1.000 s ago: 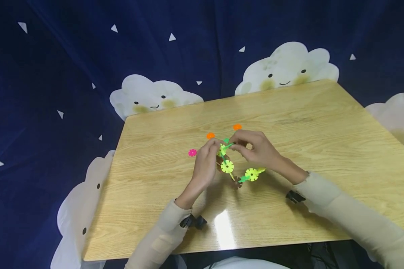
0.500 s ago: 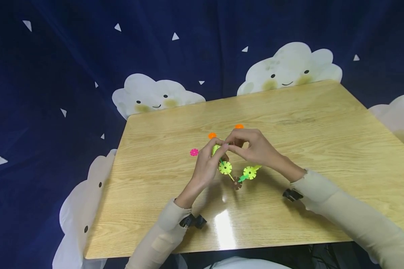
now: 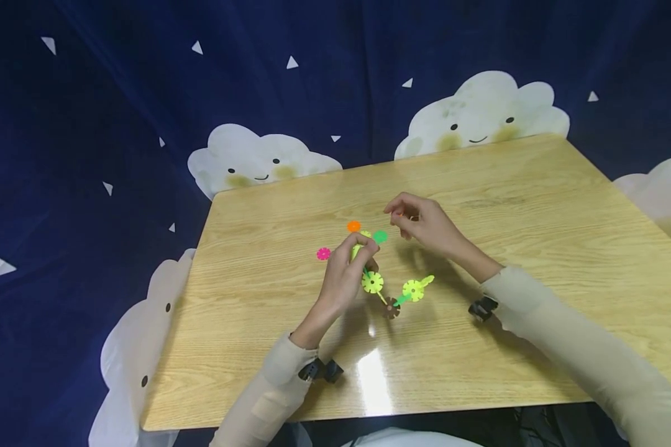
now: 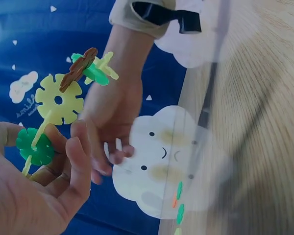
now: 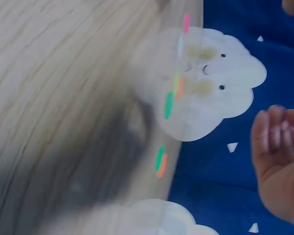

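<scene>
My left hand [image 3: 343, 273] pinches one end of a chain of slotted plastic snowflake discs. In the head view, the chain dangles with a yellow disc [image 3: 372, 282], a brown disc [image 3: 391, 308] and another yellow disc [image 3: 413, 290], joined by green and yellow ones seen edge-on. The left wrist view shows a green disc [image 4: 35, 147] near my left fingers, slotted to the yellow disc [image 4: 59, 99]. Fingers and palm hide part of the chain. My right hand [image 3: 422, 223] hovers apart, beyond the chain, fingers loosely bent; nothing shows between them.
Loose discs lie on the wooden table [image 3: 246, 310]: a pink disc [image 3: 324, 253], an orange disc [image 3: 354, 226], a green disc [image 3: 380, 236] and a yellow disc [image 3: 366, 234] partly behind the left hand. A dark blue curtain [image 3: 313, 37] with clouds hangs behind the table.
My right hand has come away from the left hand's fingertips, moving towards the far side of the table. The left hand keeps its hold on the chain, nearly in place.
</scene>
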Demonstrator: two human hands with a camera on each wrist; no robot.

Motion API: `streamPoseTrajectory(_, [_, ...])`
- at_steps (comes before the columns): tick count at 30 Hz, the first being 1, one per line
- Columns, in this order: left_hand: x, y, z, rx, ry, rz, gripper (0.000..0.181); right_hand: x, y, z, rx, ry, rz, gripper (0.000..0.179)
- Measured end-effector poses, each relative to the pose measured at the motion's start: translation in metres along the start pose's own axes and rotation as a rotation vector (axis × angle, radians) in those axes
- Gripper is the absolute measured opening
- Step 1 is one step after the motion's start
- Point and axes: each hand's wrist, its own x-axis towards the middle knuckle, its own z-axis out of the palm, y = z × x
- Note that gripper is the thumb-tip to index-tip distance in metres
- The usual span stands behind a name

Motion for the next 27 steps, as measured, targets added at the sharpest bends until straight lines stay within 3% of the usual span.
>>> streamPoseTrajectory(5, [0.0, -0.001, -0.001, 0.006, -0.002, 0.005, 0.037, 0.015, 0.026, 0.008, -0.128, -0.024, 0.107, 0.022])
streamPoseTrajectory(14, [-0.002, -0.003, -0.002, 0.005, 0.004, -0.017, 0.035, 0.029, 0.048, 0.025, -0.35, -0.257, 0.208, 0.04])
streamPoseTrajectory(22, [-0.002, -0.004, -0.005, 0.004, 0.01, -0.009, 0.037, 0.034, 0.055, 0.035, -0.464, -0.234, 0.179, 0.035])
streamPoseTrajectory(27, [-0.002, -0.004, -0.006, 0.003, 0.009, -0.025, 0.035, 0.034, 0.053, 0.036, -0.509, -0.282, 0.199, 0.024])
